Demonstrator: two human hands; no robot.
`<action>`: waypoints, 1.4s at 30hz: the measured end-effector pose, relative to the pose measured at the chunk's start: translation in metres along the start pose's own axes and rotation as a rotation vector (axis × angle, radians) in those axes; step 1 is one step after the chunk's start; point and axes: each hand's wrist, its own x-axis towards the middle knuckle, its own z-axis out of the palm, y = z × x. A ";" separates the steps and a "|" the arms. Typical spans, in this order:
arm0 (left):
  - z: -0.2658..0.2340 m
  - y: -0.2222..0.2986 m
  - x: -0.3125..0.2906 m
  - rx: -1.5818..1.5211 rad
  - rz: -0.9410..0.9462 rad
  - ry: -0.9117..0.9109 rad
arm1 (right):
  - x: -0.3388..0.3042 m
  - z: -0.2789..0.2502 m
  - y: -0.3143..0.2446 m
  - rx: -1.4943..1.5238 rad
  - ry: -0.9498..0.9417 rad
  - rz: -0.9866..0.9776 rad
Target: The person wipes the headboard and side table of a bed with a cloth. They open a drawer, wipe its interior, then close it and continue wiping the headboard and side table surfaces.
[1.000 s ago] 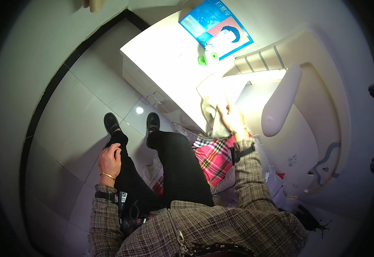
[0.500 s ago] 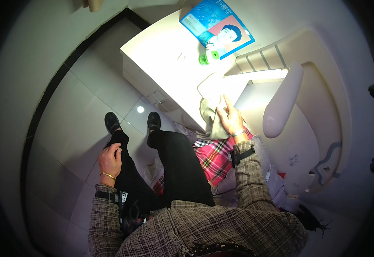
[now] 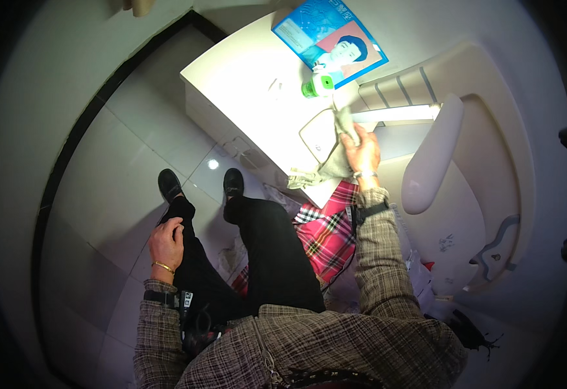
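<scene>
My right hand (image 3: 364, 153) is closed on a grey-green cloth (image 3: 335, 165) at the right edge of the white cabinet top (image 3: 248, 71). Part of the cloth stands up past my fingers, and its lower end lies spread over the cabinet's near corner. Beside it on the top is a thin, rounded-square outline (image 3: 318, 133), possibly the base of a lamp; glare hides its details. Over my left knee, my left hand (image 3: 166, 249) rests with its fingers curled in and nothing visible in them.
A green-and-white container (image 3: 318, 85) stands by a blue picture folder (image 3: 335, 42) at the back. A bright light bar (image 3: 397, 114) and a rounded white arm (image 3: 431, 155) extend at the right, before a cream moulded panel (image 3: 491, 129). Red plaid fabric (image 3: 322, 243) hangs below the cabinet corner.
My right hand has moved slightly up and to the right, and its fingers have gathered the cloth. The cloth now spreads over the cabinet corner. My left hand stays put.
</scene>
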 end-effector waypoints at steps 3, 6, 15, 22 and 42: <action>0.000 0.001 0.001 -0.005 -0.008 0.001 | -0.006 0.011 -0.011 0.045 -0.181 -0.089; 0.000 0.001 0.000 0.002 -0.004 -0.002 | -0.010 0.016 -0.011 0.021 -0.240 -0.234; 0.002 0.000 0.000 -0.009 -0.026 -0.012 | -0.016 0.023 0.015 0.069 -0.371 -0.316; -0.005 0.007 0.002 0.078 -0.040 -0.035 | -0.003 0.036 0.019 0.104 -0.105 -0.450; -0.001 0.004 0.001 0.040 0.018 -0.004 | -0.004 0.033 -0.024 0.200 -0.065 -0.341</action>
